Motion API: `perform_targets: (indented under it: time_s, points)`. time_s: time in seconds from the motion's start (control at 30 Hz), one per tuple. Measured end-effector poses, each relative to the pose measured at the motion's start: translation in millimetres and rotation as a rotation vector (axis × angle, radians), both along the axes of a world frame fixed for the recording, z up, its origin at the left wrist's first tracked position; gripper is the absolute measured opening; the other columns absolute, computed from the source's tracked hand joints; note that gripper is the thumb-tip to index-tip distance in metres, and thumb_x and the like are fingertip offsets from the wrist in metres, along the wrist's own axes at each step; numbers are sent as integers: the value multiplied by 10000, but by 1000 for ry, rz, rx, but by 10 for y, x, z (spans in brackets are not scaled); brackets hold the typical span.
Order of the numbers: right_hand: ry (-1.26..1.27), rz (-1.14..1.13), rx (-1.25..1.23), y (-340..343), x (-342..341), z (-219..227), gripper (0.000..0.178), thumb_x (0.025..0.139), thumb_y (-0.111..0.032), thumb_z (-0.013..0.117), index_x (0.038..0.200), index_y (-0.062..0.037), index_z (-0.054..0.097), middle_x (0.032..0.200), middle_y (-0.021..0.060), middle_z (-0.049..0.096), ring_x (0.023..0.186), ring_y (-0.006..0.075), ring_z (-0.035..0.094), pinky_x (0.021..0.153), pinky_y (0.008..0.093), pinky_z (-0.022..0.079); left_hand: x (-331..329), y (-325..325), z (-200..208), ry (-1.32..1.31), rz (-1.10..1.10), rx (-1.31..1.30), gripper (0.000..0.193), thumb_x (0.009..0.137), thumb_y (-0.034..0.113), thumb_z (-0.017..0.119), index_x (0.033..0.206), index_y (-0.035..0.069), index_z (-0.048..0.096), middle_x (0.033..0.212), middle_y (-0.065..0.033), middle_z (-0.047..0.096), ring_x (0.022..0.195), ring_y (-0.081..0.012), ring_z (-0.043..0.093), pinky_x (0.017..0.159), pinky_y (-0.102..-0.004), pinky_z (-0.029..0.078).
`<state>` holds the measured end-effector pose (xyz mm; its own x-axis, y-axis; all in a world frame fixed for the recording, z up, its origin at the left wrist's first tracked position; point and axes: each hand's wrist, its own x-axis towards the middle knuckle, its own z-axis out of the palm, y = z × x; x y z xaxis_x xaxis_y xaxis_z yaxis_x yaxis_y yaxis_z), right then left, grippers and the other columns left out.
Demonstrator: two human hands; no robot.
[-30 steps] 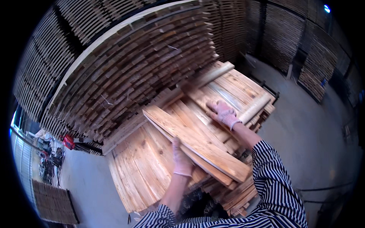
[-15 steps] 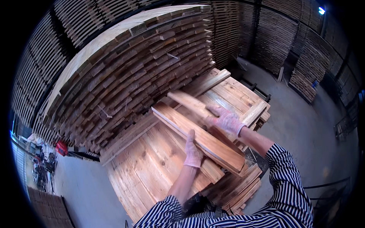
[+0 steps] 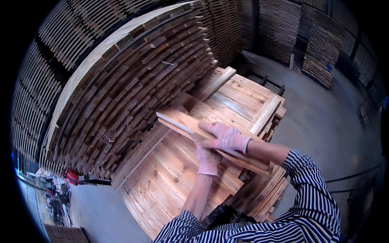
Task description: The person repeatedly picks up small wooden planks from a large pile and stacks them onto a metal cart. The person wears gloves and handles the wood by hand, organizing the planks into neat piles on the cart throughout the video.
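Observation:
Two or more wooden boards (image 3: 175,120) lie one against another, slanting over a pile, in both my gloved hands. My left hand (image 3: 208,158) is closed around their near edge, its fingers partly hidden beneath. My right hand (image 3: 229,138) lies across the top and grips them, thumb toward the left hand. Directly below is a flat layer of planks (image 3: 162,178) with a crosswise strip (image 3: 142,153) along its far side. Under my right forearm, shorter boards (image 3: 267,190) are piled at the near right.
A tall stack of planks (image 3: 121,81) rises behind the layer. Another strip (image 3: 221,83) and a short crosspiece (image 3: 265,115) lie on the layer's right part. More lumber stacks (image 3: 324,48) line the walls. Grey floor (image 3: 316,109) shows at right; a red object (image 3: 72,177) stands at far left.
My right hand has moved in toward my left, bringing its separate board against the boards the left hand holds. My left hand has slid slightly over their edge. The view has shifted a little.

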<state>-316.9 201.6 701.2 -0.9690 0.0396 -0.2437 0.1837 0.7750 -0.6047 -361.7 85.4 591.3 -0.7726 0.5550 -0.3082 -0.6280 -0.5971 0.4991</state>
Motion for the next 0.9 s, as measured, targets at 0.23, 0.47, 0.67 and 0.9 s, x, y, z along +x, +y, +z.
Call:
perform_targets:
  time_s: [0.23,0.47,0.67,0.9]
  points:
    - [144,-197,151,1244,-496,-655,649,984,-530,555,1549,-215,499,1318,227,616,1231,401,601,1044,466,489,-143,238,-191,63,-40,58,704,1009,633,573,1398,48,531,1333,-153,618,1168,-312,627,1040,-491,538]
    - [132,-170,406,909,-704,-947,554,1041,-508,454,1489,-193,540,1332,255,601,1192,404,622,1003,536,511,-218,244,-314,50,-65,-34,830,1015,708,462,1487,26,464,1448,-177,562,1327,-342,552,1160,-497,439]
    - [61,-136,-60,582,-91,-302,800,982,-701,492,1603,-201,422,1440,223,543,1318,353,516,1106,475,445,-377,485,-60,50,-185,21,1135,890,916,327,1645,76,210,1651,-198,317,1533,-358,311,1241,-523,326]
    - [143,-327,328,2132,-593,-978,624,1009,-624,489,1550,-314,502,1119,140,719,1026,302,710,751,462,555,-537,909,-240,2070,-113,-1453,882,969,621,553,1508,-59,391,1517,-297,434,1467,-454,354,1207,-594,252]
